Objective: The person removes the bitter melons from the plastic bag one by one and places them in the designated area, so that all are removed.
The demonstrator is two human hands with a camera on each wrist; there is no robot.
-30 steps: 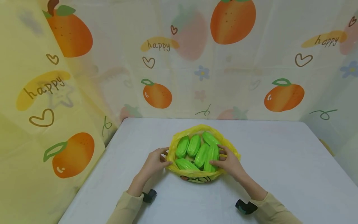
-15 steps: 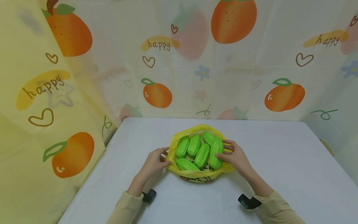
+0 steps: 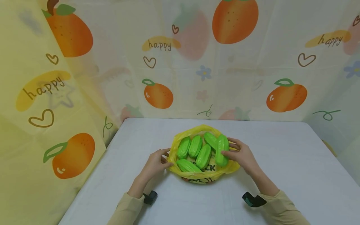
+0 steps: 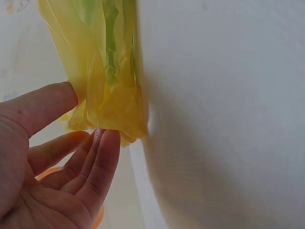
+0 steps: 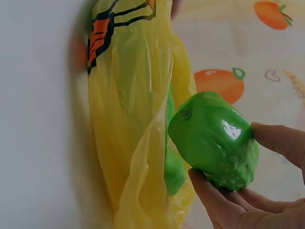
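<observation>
A yellow plastic bag (image 3: 194, 173) stands on the table with its mouth spread wide. Inside lie several thick, glossy green cucumber-like vegetables (image 3: 203, 157). At the bag's left rim, my left hand (image 3: 156, 161) holds the plastic between thumb and fingers; the left wrist view shows the thumb against the gathered yellow plastic (image 4: 114, 107). Over the bag's right side, my right hand (image 3: 244, 156) grips one green cucumber-like vegetable (image 3: 222, 150), thumb on one side and fingers on the other. The right wrist view shows this vegetable (image 5: 214, 136) end-on, raised beside the bag's wall (image 5: 128, 124).
A white-covered table (image 3: 287, 162) extends around the bag. Behind it hangs a curtain (image 3: 180, 93) printed with oranges, and a yellowish curtain (image 3: 25, 156) borders the left side. Dark wrist devices (image 3: 254, 200) sit at the sleeve cuffs.
My right hand has lifted the green cucumber-like vegetable and moved it rightward and slightly away, baring printed letters on the bag. My left hand has stayed at the rim.
</observation>
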